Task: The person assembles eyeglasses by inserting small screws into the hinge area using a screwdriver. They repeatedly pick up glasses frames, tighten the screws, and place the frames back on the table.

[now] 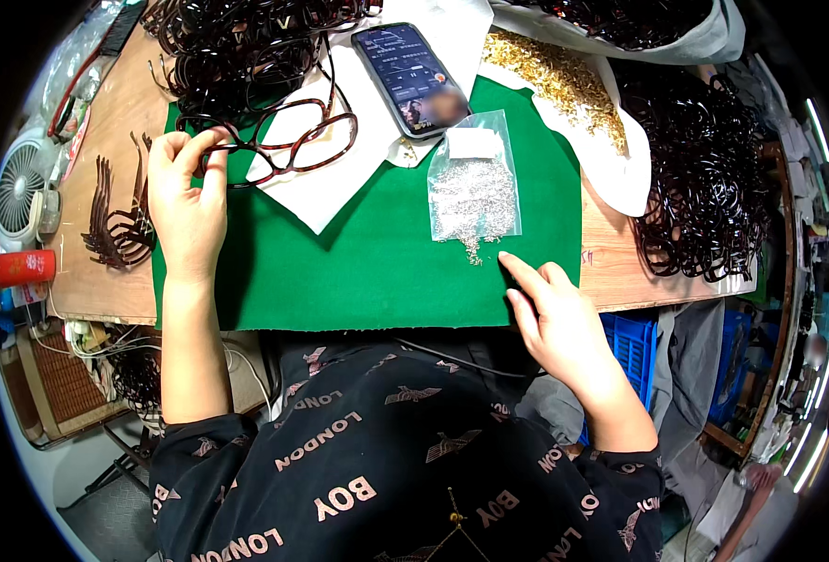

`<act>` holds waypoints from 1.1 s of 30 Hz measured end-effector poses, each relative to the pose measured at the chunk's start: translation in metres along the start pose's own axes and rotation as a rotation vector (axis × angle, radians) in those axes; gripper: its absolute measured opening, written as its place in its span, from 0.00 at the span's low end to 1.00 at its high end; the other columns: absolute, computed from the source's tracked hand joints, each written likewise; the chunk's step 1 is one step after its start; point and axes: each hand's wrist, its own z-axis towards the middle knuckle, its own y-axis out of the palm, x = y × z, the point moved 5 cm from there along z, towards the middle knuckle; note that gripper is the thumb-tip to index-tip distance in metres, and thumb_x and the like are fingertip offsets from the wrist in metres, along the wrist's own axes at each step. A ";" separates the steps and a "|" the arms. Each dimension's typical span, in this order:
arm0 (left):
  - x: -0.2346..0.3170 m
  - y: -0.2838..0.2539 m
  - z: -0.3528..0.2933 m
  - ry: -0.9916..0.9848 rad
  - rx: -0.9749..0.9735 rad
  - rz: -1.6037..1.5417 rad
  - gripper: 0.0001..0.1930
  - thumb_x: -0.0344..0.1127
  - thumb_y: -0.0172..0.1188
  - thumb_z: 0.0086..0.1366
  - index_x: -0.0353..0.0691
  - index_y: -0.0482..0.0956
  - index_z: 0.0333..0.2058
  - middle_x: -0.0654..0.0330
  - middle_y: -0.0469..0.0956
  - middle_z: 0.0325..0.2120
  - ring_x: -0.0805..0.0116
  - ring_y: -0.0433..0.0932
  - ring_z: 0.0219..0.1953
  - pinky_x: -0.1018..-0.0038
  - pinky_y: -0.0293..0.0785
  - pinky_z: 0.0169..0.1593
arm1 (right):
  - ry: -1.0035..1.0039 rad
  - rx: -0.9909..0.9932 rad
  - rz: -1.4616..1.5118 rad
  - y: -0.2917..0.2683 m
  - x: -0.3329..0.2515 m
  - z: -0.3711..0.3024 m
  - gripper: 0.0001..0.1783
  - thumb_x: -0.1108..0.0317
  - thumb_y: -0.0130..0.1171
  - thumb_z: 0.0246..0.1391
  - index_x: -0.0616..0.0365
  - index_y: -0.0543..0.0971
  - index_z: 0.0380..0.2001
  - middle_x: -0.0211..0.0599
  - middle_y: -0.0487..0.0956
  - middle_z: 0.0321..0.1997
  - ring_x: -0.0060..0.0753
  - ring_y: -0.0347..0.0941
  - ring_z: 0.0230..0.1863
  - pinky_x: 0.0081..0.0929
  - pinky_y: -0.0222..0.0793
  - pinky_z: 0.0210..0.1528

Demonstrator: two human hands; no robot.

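My left hand [190, 201] pinches a dark red tortoiseshell eyeglass frame [322, 142] at its left end, between thumb and fingers. The frame lies over white paper [316, 211] and a green cloth [377, 281]. To the right, my right hand [564, 328] stretches its index finger toward tiny silver metal pieces [473, 251], with the thumb apart; nothing shows in its grasp. Those pieces spill from the near end of a clear plastic bag [475, 192] that holds many more. Whether the fingertip touches any piece is too small to tell.
A phone [410, 80] lies beyond the bag. Dark glossy frames [236, 47] are heaped at the back left, more dark pieces [700, 178] at right. Small gold parts [564, 89] rest on white cloth. Brown eyeglass temples [119, 225] and a fan [23, 187] are at left.
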 end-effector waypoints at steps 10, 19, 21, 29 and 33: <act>-0.026 -0.085 -0.025 -0.280 -0.305 -0.446 0.17 0.35 0.43 0.66 0.34 0.71 0.49 0.52 0.61 0.57 0.59 0.69 0.53 0.69 0.69 0.49 | -0.001 -0.020 -0.076 0.000 0.006 0.004 0.18 0.67 0.51 0.53 0.50 0.70 0.49 0.46 0.69 0.30 0.46 0.72 0.26 0.37 0.71 0.27; -0.026 -0.201 -0.055 -0.287 0.230 -0.411 0.17 0.33 0.43 0.68 0.32 0.66 0.52 0.52 0.72 0.46 0.82 0.64 0.25 0.91 0.59 0.29 | -0.022 -0.001 -0.126 0.001 0.006 0.003 0.19 0.67 0.50 0.53 0.49 0.70 0.50 0.47 0.68 0.30 0.46 0.72 0.24 0.36 0.71 0.26; -0.010 -0.190 -0.048 -0.328 0.329 -0.377 0.18 0.30 0.39 0.67 0.32 0.64 0.54 0.51 0.70 0.46 0.81 0.64 0.25 0.89 0.58 0.28 | -0.001 -0.004 -0.151 0.003 0.003 0.001 0.19 0.69 0.52 0.52 0.50 0.70 0.49 0.45 0.68 0.29 0.46 0.71 0.25 0.37 0.69 0.27; 0.047 -0.094 -0.029 0.168 -0.469 -1.940 0.09 0.22 0.55 0.57 0.41 0.72 0.36 0.58 0.71 0.24 0.79 0.67 0.09 0.85 0.60 0.09 | -0.018 0.025 -0.112 0.005 0.001 0.002 0.19 0.70 0.52 0.51 0.52 0.71 0.49 0.45 0.68 0.29 0.48 0.70 0.25 0.37 0.69 0.27; 0.085 -0.001 -0.048 -0.319 -0.701 -2.384 0.17 0.31 0.48 0.62 0.38 0.63 0.51 0.62 0.73 0.20 0.80 0.58 0.07 0.83 0.54 0.11 | -0.046 0.030 -0.170 0.008 0.004 0.000 0.19 0.68 0.52 0.52 0.50 0.70 0.50 0.45 0.68 0.30 0.45 0.71 0.25 0.36 0.70 0.26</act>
